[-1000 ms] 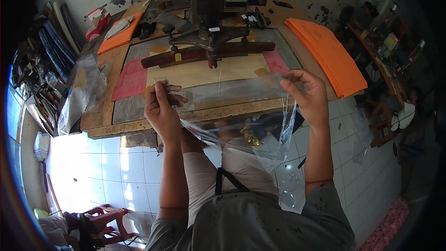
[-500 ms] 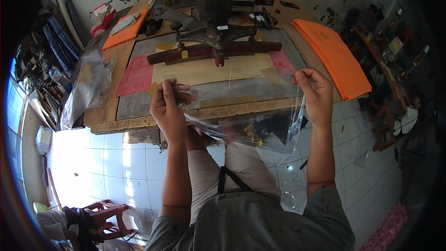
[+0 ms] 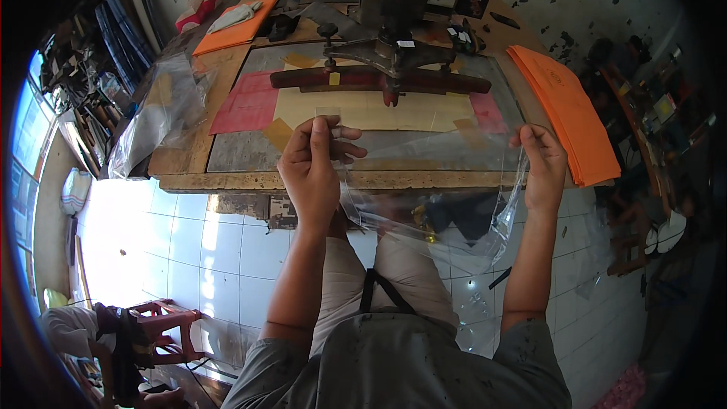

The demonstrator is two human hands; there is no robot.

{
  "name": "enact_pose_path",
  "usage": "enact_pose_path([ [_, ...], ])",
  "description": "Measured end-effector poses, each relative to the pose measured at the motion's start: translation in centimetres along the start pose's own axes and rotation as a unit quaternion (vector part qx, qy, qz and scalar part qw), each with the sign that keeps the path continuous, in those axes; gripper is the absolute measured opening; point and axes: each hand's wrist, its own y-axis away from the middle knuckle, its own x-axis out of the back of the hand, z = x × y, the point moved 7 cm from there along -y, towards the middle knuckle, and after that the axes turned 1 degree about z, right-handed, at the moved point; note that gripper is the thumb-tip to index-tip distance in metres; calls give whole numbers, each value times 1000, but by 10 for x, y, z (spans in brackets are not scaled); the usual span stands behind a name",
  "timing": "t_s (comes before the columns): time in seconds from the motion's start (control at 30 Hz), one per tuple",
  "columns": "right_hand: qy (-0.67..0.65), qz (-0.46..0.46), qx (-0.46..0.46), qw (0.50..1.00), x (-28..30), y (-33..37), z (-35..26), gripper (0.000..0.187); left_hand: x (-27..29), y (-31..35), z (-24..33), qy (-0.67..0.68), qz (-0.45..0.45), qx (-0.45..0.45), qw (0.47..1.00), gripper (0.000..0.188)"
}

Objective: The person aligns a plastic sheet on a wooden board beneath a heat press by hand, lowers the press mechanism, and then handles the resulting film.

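Between my hands, over the table's front edge, hangs a clear plastic sheet [image 3: 432, 212], see-through and creased along its right side. My left hand [image 3: 314, 163] pinches its upper left corner between thumb and forefinger, the other fingers curled loosely. On the right, my right hand [image 3: 544, 163] grips the opposite upper corner with closed fingertips. Beyond the sheet, a grey plate [image 3: 235, 153] on the table bears a pale yellow panel [image 3: 363, 102] flanked by a pink piece [image 3: 246, 102] on the left and a smaller pink piece [image 3: 486, 110] on the right.
A press with a dark red bar [image 3: 447, 83] stands over the plate. Folded orange sheets [image 3: 568, 117] lie at the table's right, crumpled clear plastic [image 3: 159, 110] at its left. A red stool [image 3: 163, 326] stands on the tiled floor behind left, near another person.
The view has shifted, so the table appears farther right and higher. My right hand has come slightly down toward me relative to the table; both hands keep hold of the plastic sheet.
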Motion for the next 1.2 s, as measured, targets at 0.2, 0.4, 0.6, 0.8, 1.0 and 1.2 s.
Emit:
enact_pose_path([
  [0.2,2,-67,-4,998,-2,1,-6,16,2,-4,-1,7,7,-3,1000,31],
  [0.4,110,-239,87,961,-25,4,-50,25,23,-18,-3,-17,12,-17,1000,30],
  [0.6,157,-315,84,932,-26,7,-56,22,25,-19,3,-35,25,-30,999,33],
  [0.8,213,-331,43,918,-34,2,-51,15,24,-16,4,-48,15,-39,998,31],
  [1.0,241,-346,3,907,-44,1,-50,13,26,-14,11,-67,27,-40,997,30],
  [1.2,244,-366,38,897,-45,2,-52,14,27,-15,9,-80,33,-37,996,30],
])
